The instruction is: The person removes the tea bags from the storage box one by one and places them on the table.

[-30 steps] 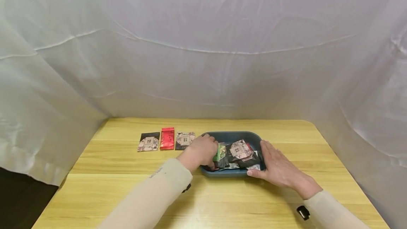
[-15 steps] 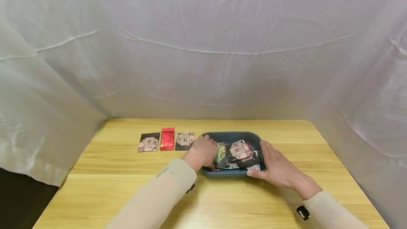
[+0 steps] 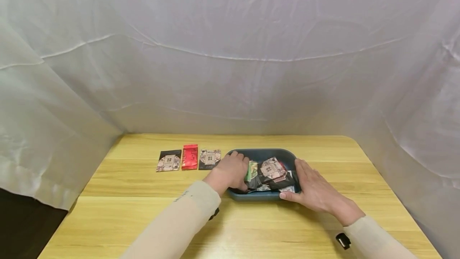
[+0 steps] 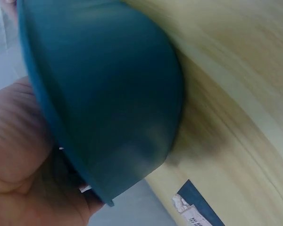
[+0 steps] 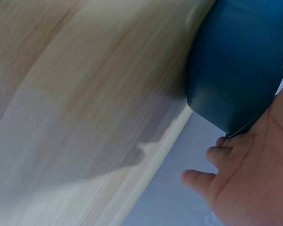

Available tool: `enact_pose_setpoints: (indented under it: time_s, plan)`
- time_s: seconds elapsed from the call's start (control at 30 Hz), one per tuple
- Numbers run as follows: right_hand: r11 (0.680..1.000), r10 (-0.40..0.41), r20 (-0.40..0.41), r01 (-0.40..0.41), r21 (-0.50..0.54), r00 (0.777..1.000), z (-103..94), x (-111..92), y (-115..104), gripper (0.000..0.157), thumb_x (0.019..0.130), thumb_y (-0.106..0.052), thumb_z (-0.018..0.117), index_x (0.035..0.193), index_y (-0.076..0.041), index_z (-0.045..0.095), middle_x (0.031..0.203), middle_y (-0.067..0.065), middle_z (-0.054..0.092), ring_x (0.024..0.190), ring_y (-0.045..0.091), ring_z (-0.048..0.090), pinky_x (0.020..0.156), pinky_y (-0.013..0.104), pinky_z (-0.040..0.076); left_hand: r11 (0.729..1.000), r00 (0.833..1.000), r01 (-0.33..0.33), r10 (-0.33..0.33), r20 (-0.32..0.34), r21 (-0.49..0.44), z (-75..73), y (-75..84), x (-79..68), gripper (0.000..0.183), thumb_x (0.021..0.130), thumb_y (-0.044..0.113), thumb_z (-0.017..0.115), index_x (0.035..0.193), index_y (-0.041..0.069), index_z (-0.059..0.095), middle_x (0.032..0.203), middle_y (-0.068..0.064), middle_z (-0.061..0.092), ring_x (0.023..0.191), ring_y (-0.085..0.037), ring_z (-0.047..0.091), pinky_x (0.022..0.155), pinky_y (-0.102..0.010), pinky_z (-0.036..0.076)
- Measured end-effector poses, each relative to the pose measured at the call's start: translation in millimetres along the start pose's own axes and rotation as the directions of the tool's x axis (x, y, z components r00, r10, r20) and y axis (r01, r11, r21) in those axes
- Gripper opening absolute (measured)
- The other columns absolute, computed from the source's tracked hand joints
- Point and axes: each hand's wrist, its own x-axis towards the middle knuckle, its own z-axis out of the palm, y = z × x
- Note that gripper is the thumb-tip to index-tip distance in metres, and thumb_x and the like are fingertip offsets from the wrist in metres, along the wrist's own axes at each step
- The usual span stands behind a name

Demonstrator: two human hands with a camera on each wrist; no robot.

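Observation:
A dark blue plastic bin (image 3: 256,197) holds a heap of small sachets. My left hand (image 3: 232,171) reaches over the bin's left rim, its fingertips down among the sachets beside a green-and-yellow sachet (image 3: 253,171). In the left wrist view the palm (image 4: 19,136) lies against the rim; I cannot tell whether the fingers grip a sachet. A black-and-pink patterned sachet (image 3: 270,168) tops the heap. With straight fingers, my right hand (image 3: 316,190) rests on the bin's right end, thumb at the front corner. The right wrist view shows this hand (image 5: 254,174) against the outer wall.
Left of the bin, sachets lie in a row on the wooden table (image 3: 251,231): a patterned black one (image 3: 169,160), a red one (image 3: 189,157) and another patterned one (image 3: 209,159) close to the bin. A pale cloth (image 3: 230,91) hangs behind and at both sides.
The left hand has shifted slightly to the right inside the bin, and the green-and-yellow sachet has moved a little right with it. The right hand stays in place.

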Motion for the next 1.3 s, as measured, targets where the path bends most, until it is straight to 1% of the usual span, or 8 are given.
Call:
enact_pose_setpoints:
  time_s: [0.13, 0.23, 0.53, 0.7, 0.87, 1.0, 1.13, 1.3]
  plan:
    - [1.000, -0.001, -0.001, 0.001, 0.000, 1.000, 0.3, 0.5, 0.4, 0.126, 0.090, -0.079, 0.061, 0.162, 0.014, 0.014, 0.168, 0.038, 0.019, 0.155, 0.053, 0.024, 0.122, 0.070, 0.026, 0.993, 0.999, -0.013, 0.007, -0.050, -0.114, -4.5, -3.0, -3.7, 0.093, 0.087, 0.062, 0.078, 0.156, 0.009, 0.044, 0.152, -0.010, 0.053, 0.140, -0.028, 0.050, 0.119, -0.041, 0.044]
    - [1.000, -0.002, -0.003, 0.002, -0.001, 1.000, 0.4, 0.9, 0.5, 0.126, 0.090, -0.078, 0.061, 0.162, 0.014, 0.015, 0.168, 0.038, 0.019, 0.155, 0.053, 0.025, 0.122, 0.070, 0.027, 0.985, 0.995, -0.024, 0.007, -0.095, -0.173, -9.5, -5.2, -7.2, 0.095, 0.085, 0.060, 0.081, 0.155, 0.007, 0.044, 0.149, -0.012, 0.053, 0.136, -0.029, 0.051, 0.115, -0.040, 0.047]
    - [1.000, -0.007, -0.008, 0.007, -0.003, 1.000, 1.2, 0.9, 1.0, 0.126, 0.090, -0.078, 0.062, 0.161, 0.015, 0.015, 0.167, 0.038, 0.019, 0.155, 0.054, 0.025, 0.122, 0.070, 0.028, 0.984, 0.986, -0.020, -0.010, -0.165, -0.179, -19.3, -18.1, -25.3, 0.098, 0.080, 0.067, 0.081, 0.149, 0.008, 0.046, 0.134, -0.009, 0.055, 0.120, -0.026, 0.049, 0.105, -0.042, 0.051]
    - [1.000, -0.008, -0.008, 0.008, -0.005, 1.000, 1.4, 0.7, 1.5, 0.126, 0.090, -0.078, 0.061, 0.161, 0.015, 0.015, 0.167, 0.038, 0.020, 0.155, 0.054, 0.025, 0.122, 0.069, 0.028, 0.981, 0.978, -0.013, -0.028, -0.205, -0.192, -18.5, -34.3, -39.4, 0.101, 0.077, 0.065, 0.083, 0.150, 0.006, 0.045, 0.131, -0.008, 0.053, 0.119, -0.025, 0.046, 0.108, -0.044, 0.047]
    - [1.000, -0.006, -0.004, 0.006, -0.006, 1.000, -0.1, 1.0, 0.2, 0.126, 0.090, -0.079, 0.061, 0.162, 0.015, 0.015, 0.167, 0.038, 0.019, 0.155, 0.054, 0.025, 0.122, 0.069, 0.028, 0.974, 0.969, 0.011, -0.066, -0.239, -0.224, -14.9, -58.4, -57.9, 0.103, 0.075, 0.062, 0.085, 0.150, 0.005, 0.045, 0.133, -0.010, 0.054, 0.120, -0.026, 0.047, 0.111, -0.045, 0.045]
    - [1.000, -0.004, 0.004, 0.004, -0.004, 1.000, -1.5, 1.6, -2.5, 0.127, 0.090, -0.080, 0.060, 0.162, 0.014, 0.014, 0.168, 0.037, 0.018, 0.156, 0.053, 0.024, 0.122, 0.069, 0.027, 0.963, 0.959, 0.044, -0.115, -0.259, -0.267, -8.7, -85.2, -76.7, 0.099, 0.074, 0.058, 0.086, 0.148, 0.004, 0.048, 0.132, -0.011, 0.054, 0.118, -0.026, 0.048, 0.110, -0.046, 0.045]
    - [1.000, -0.005, 0.009, 0.005, -0.003, 1.000, -2.0, 2.5, -4.4, 0.127, 0.091, -0.080, 0.059, 0.162, 0.015, 0.014, 0.169, 0.037, 0.016, 0.156, 0.053, 0.023, 0.123, 0.069, 0.026, 0.948, 0.947, 0.086, -0.173, -0.270, -0.307, -2.2, -115.8, -97.2, 0.097, 0.073, 0.052, 0.087, 0.145, 0.001, 0.049, 0.124, -0.012, 0.054, 0.111, -0.028, 0.048, 0.100, -0.047, 0.048]
    - [1.000, -0.007, 0.008, 0.007, -0.004, 1.000, -1.5, 3.2, -6.1, 0.127, 0.091, -0.079, 0.059, 0.162, 0.015, 0.013, 0.169, 0.037, 0.016, 0.156, 0.054, 0.022, 0.123, 0.069, 0.025, 0.944, 0.939, 0.151, -0.230, -0.258, -0.293, 5.8, -153.4, -120.3, 0.093, 0.073, 0.055, 0.088, 0.138, -0.002, 0.051, 0.112, -0.013, 0.052, 0.101, -0.029, 0.044, 0.083, -0.043, 0.044]
